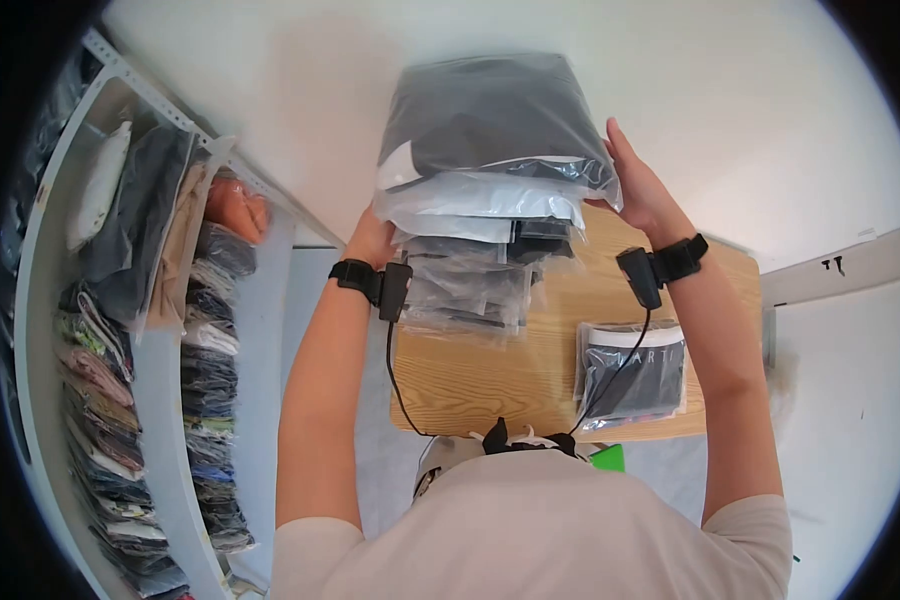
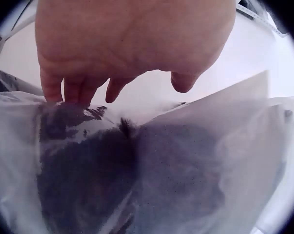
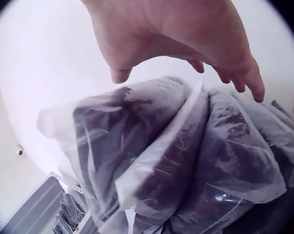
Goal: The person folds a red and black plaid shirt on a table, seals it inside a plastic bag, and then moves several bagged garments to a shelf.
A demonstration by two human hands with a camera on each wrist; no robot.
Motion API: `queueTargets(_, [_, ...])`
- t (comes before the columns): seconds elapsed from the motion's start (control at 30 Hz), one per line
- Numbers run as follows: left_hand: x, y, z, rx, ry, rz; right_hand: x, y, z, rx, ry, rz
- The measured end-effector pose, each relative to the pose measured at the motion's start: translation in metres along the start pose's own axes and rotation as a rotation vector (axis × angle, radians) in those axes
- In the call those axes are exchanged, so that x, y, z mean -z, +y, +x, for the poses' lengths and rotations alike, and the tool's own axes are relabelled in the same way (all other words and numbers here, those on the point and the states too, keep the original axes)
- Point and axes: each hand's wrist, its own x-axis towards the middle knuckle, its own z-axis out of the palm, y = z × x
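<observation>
At 9 o'clock in the head view, shelving (image 1: pixel 160 400) is holding rows of folded, bagged garments (image 1: pixel 210 390). At 10 o'clock, the left hand (image 1: pixel 370 238) is bordering the left side of the stack of bagged garments (image 1: pixel 485 205); in the left wrist view its fingers are extending nearly straight, their tips meeting the plastic film, with the thumb standing apart. The stack is occupying the 12 to 1 o'clock sector, its large dark upper package (image 1: pixel 480 110) lying over smaller, unevenly staggered packages. The near end is overhanging the wooden table (image 1: pixel 470 390); whether the table or the hands are bearing the weight, the views are not showing. At 4 o'clock, a separate bagged garment (image 1: pixel 655 385) is lying on the tabletop. At 2 o'clock, the right hand (image 1: pixel 640 190) is flanking the upper package, fingers spreading loosely rather than curling; firm contact is not showing clearly. By judgement, the operator is supporting and aligning the stack from both sides. The next move is probably calling for even inward pressure from both palms, since the slick film is presenting a sliding risk among the staggered lower packages.
</observation>
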Motion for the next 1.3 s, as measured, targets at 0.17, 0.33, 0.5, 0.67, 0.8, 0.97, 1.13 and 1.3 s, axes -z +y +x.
queueTargets(0.17, [-0.024, -0.045, 0.026, 0.349, 0.034, -0.692, -0.027, -0.003, 0.009, 0.16, -0.29, 0.254])
queueTargets(0.33, [-0.012, -0.031, 0.036, 0.37, 0.032, -0.566, -0.015, 0.002, 0.027, 0.076, -0.358, 0.324])
queueTargets(0.5, [-0.003, -0.013, 0.043, 0.315, 0.048, -0.474, 0.006, 0.015, 0.041, 0.028, -0.335, 0.248])
queueTargets(0.67, [-0.001, 0.016, 0.039, 0.246, 0.12, -0.393, 0.01, 0.019, 0.032, 0.099, -0.337, 0.274])
queueTargets(0.8, [0.007, 0.03, 0.045, 0.189, 0.186, -0.321, 0.018, 0.025, 0.034, 0.07, -0.414, 0.333])
queueTargets(0.97, [0.003, 0.033, 0.037, 0.206, 0.184, -0.34, 0.023, 0.029, 0.029, 0.073, -0.359, 0.406])
queueTargets(1.13, [0.002, 0.029, 0.035, 0.25, 0.147, -0.377, 0.034, 0.036, 0.03, -0.004, -0.442, 0.494])
queueTargets(1.3, [-0.005, 0.036, 0.026, 0.292, 0.117, -0.419, 0.031, 0.028, 0.003, 0.142, -0.289, 0.407])
